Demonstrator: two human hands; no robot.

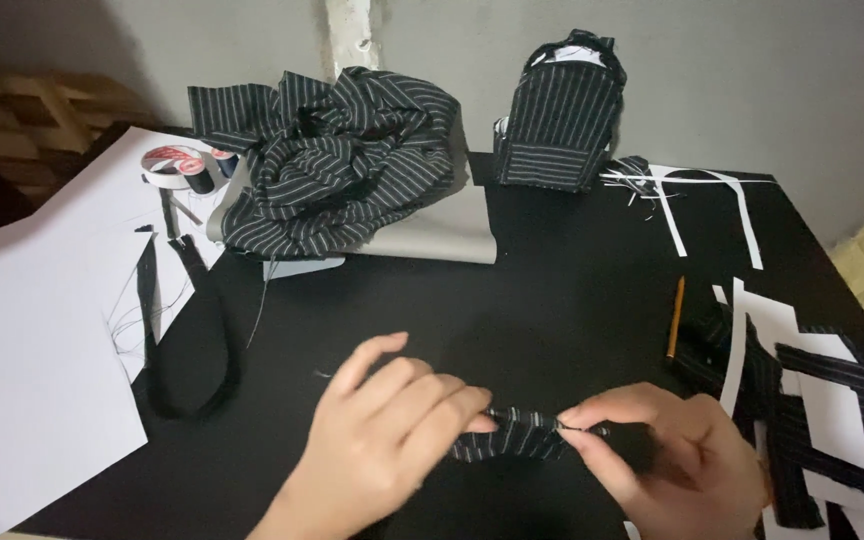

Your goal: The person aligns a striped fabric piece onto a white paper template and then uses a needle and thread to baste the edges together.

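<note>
A small folded piece of black fabric with thin white stripes [514, 432] lies low over the black table [552, 290], held at both ends. My left hand [387, 420] pinches its left end between thumb and fingers. The right end is pinched by my right hand [677, 450]. A thin pale thread [324, 375] trails from near my left hand's fingers.
A heap of the same striped fabric [337, 160] lies on a grey sheet at the back. A small striped backpack [557, 110] stands behind. White paper [42, 300] and thread spools [199, 170] sit left; a pencil [675, 318], white strips and striped offcuts [822, 400] right; a black strap [192, 350] left.
</note>
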